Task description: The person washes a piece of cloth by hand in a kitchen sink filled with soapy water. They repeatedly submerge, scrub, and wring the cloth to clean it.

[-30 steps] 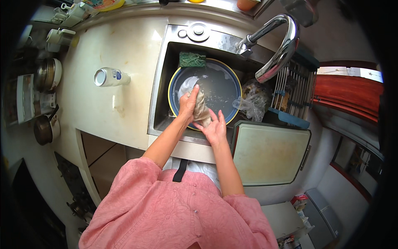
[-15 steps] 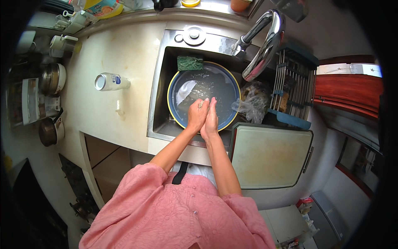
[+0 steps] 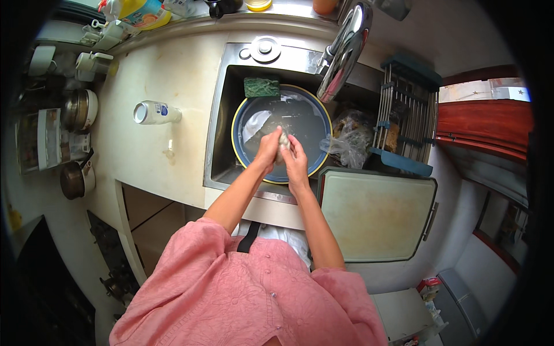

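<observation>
Your left hand (image 3: pixel 268 149) and right hand (image 3: pixel 295 158) are pressed together over the blue basin (image 3: pixel 245 115), clamped from both sides on a small pale object (image 3: pixel 283 139) held between the palms; what the object is cannot be told. The basin sits inside the steel sink (image 3: pixel 222 104) and holds cloudy water. A green scouring pad (image 3: pixel 261 87) lies on the basin's far rim. The curved steel tap (image 3: pixel 344 52) arches over the basin's far right edge. A crumpled clear plastic bag (image 3: pixel 350 141) lies just right of the basin. A pale cutting board (image 3: pixel 375 213) rests at the basin's near right, over the sink edge. Left of the basin, a white bottle (image 3: pixel 156 112) lies on its side on the surface (image 3: pixel 150 155).
</observation>
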`<move>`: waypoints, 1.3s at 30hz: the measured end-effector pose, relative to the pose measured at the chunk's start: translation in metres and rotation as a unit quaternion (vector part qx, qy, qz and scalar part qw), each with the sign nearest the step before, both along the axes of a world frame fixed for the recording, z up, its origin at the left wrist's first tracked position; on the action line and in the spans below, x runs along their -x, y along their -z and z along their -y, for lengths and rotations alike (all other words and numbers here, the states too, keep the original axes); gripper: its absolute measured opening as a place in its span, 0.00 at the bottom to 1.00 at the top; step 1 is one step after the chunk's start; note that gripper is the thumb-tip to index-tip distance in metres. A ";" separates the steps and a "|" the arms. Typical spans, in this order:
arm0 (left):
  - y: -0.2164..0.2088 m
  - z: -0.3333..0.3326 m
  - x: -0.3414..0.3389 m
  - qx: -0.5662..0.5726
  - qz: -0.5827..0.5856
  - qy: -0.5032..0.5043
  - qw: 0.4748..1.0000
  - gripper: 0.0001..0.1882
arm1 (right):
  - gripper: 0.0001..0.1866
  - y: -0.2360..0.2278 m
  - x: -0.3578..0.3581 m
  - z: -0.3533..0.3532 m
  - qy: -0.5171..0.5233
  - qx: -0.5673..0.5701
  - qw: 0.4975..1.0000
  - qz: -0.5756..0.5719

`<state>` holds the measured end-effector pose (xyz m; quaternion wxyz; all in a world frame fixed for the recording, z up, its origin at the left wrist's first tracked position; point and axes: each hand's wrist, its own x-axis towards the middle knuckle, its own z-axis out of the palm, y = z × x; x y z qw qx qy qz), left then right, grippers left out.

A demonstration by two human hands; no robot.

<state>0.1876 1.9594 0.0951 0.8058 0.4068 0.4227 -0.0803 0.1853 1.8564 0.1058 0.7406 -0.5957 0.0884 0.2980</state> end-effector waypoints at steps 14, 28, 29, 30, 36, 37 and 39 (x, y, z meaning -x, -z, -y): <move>-0.024 -0.048 0.006 -0.040 0.086 0.106 0.990 0.07 | 0.13 0.003 -0.009 0.011 0.124 0.001 0.992 -0.013; -0.048 -0.097 0.023 0.043 0.069 0.171 0.982 0.12 | 0.15 -0.020 -0.005 -0.027 0.190 -0.098 0.977 -0.025; -0.045 -0.103 0.026 0.048 0.062 0.177 0.981 0.12 | 0.14 -0.022 -0.007 -0.026 0.190 -0.103 0.976 -0.034; -0.046 -0.108 0.028 0.054 0.054 0.185 0.980 0.13 | 0.14 -0.027 -0.007 -0.026 0.191 -0.108 0.975 -0.043; -0.044 -0.120 0.032 0.061 0.114 0.136 0.982 0.10 | 0.14 -0.015 -0.003 -0.037 0.188 -0.079 0.978 -0.043; -0.037 -0.122 0.031 0.066 0.118 0.121 0.983 0.10 | 0.14 -0.015 -0.002 -0.040 0.181 -0.073 0.980 -0.033; -0.037 -0.126 0.031 0.075 0.126 0.116 0.982 0.09 | 0.14 -0.020 -0.001 -0.044 0.179 -0.068 0.981 -0.042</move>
